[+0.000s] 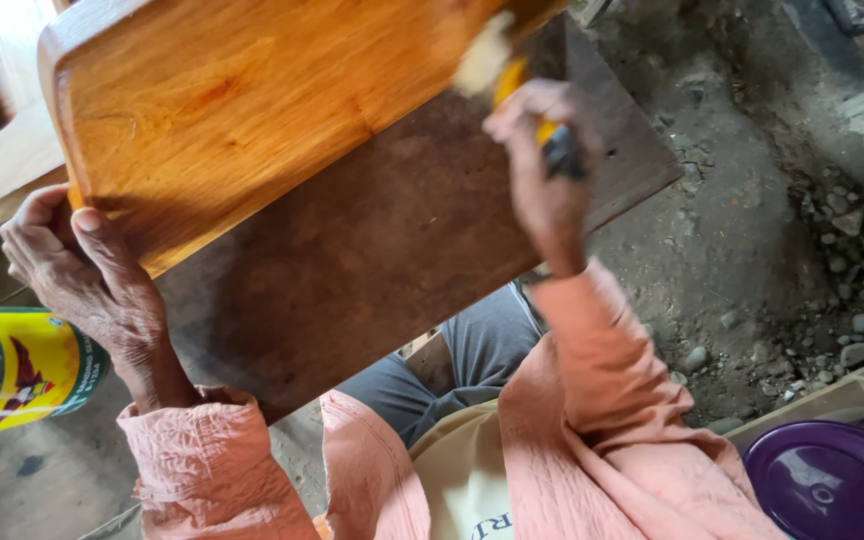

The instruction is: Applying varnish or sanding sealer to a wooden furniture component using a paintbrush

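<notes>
Your right hand (544, 165) is closed around a blurry brush (512, 85) with a yellow and black handle, its pale tip on the shiny wooden board (242, 100). Your left hand (77, 265) grips the board's lower corner, thumb on top. The board leans over a dark brown bench (392, 250). Below is dirt floor (742, 230) with small stones. A green and yellow can (12, 370) sits by your left wrist, a purple lid (832, 480) at the right.

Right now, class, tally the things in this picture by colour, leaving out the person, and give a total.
Orange-brown: 1, glossy board
Dark brown: 1, plank
Yellow-handled: 1, brush
Green-and-yellow: 1, can
Purple: 1, lid
Total: 5
</notes>
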